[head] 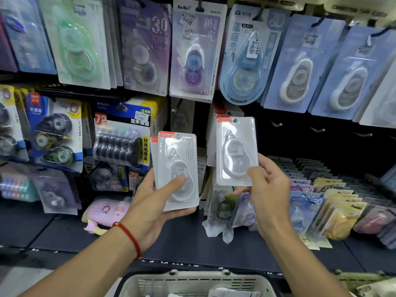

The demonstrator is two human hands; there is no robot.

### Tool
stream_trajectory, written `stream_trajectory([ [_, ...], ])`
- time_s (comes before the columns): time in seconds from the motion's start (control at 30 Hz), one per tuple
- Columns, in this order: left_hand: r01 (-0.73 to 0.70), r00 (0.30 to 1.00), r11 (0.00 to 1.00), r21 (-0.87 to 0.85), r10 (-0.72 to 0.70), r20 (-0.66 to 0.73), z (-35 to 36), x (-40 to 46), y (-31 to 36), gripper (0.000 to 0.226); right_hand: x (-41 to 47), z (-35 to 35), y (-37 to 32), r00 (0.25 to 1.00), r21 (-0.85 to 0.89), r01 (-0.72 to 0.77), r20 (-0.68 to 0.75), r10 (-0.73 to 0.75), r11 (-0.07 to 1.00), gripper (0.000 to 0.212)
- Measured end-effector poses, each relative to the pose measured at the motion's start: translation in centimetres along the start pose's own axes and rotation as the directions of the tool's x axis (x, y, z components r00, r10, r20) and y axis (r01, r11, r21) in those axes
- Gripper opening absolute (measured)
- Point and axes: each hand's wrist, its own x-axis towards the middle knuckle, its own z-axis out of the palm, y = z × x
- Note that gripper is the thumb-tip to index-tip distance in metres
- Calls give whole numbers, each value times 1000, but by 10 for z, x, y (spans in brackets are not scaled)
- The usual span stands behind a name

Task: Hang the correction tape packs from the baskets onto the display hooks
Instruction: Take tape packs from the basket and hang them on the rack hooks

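My left hand (pixel 156 202) grips a small stack of white correction tape packs (pixel 177 168), thumb across the front, held upright before the display. My right hand (pixel 267 189) pinches a single white correction tape pack (pixel 235 151) by its lower right corner, raised a little higher, its hang hole up near the dark pegboard. Bare display hooks (pixel 276 124) stick out of the dark board just to the right of that pack. A pale plastic basket (pixel 192 281) sits at the bottom, with a few packs inside.
Hanging packs fill the upper row: green (pixel 79 46), purple (pixel 145 46), blue (pixel 244 58). Multi-roll packs (pixel 122 138) hang at left. A dark shelf (pixel 182 243) holds a pink case (pixel 107 211) and rows of coloured packs (pixel 321 202) at right.
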Motion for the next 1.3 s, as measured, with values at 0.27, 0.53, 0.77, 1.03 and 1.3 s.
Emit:
stream_trajectory([
  [0.27,-10,1000,999,31,10,29,1,-3,-2,55,8,-7,23,872,-296,-468,1,490,833,52],
  [0.53,-55,990,996,64,46,130,10,-6,-7,54,-25,20,-1,858,-330,-95,451,246,939,29],
  [0.77,-20,986,998,54,11,164,7,-6,-3,45,-21,17,-2,940,-202,-136,283,191,970,17],
  [1.03,33,999,999,43,-34,20,5,-4,-9,33,-7,-1,6,995,-96,-26,98,35,995,15],
  [1.3,34,999,998,54,-36,28,5,-4,-8,32,-4,5,2,994,15,-28,102,26,1000,26],
])
